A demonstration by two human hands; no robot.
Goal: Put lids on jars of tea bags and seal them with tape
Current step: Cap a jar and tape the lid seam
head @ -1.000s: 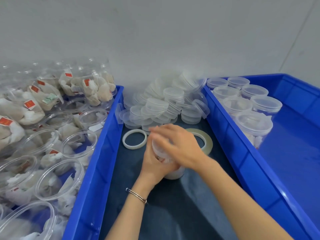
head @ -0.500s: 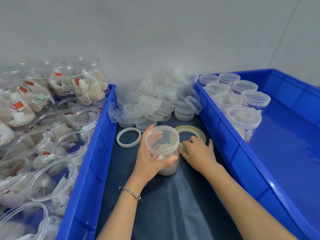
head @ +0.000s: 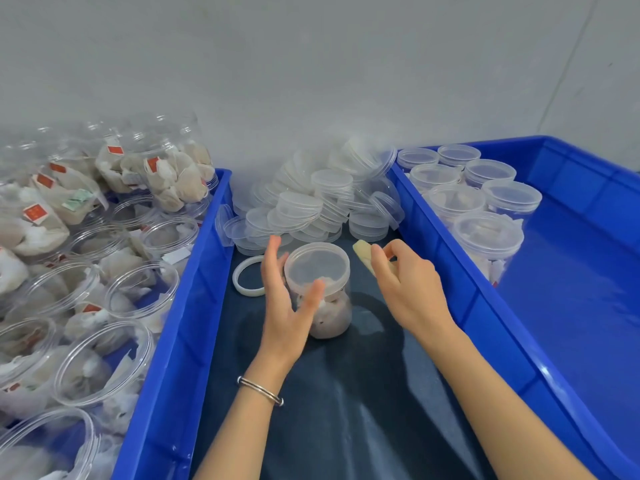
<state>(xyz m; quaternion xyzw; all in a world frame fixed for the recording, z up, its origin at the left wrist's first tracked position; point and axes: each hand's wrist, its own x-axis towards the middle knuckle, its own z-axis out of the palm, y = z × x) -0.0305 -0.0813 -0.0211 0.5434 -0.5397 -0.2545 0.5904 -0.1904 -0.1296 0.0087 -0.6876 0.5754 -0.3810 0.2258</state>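
Centrally, a clear plastic jar of tea bags (head: 323, 299) with its lid on stands on dark cloth between two blue plastic bins. Straight-fingered, the left hand (head: 289, 306) flanks the jar, thumb against its front. Just beside it, the right hand (head: 408, 289) pinches a yellowish tape roll (head: 365, 256) lifted off the cloth.

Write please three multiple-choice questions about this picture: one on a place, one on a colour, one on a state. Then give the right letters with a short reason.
1. Where does the white ring lie?
A. left of the jar
B. inside the right bin
C. on the lid pile

2. What colour are the bins?
A. green
B. blue
C. red

3. What does the right hand do?
A. rests flat
B. presses the lid
C. pinches the tape

Answers: 1 A, it lies on the dark mat beside the jar. 2 B, both walls are blue. 3 C, its fingers pinch the yellowish tape.
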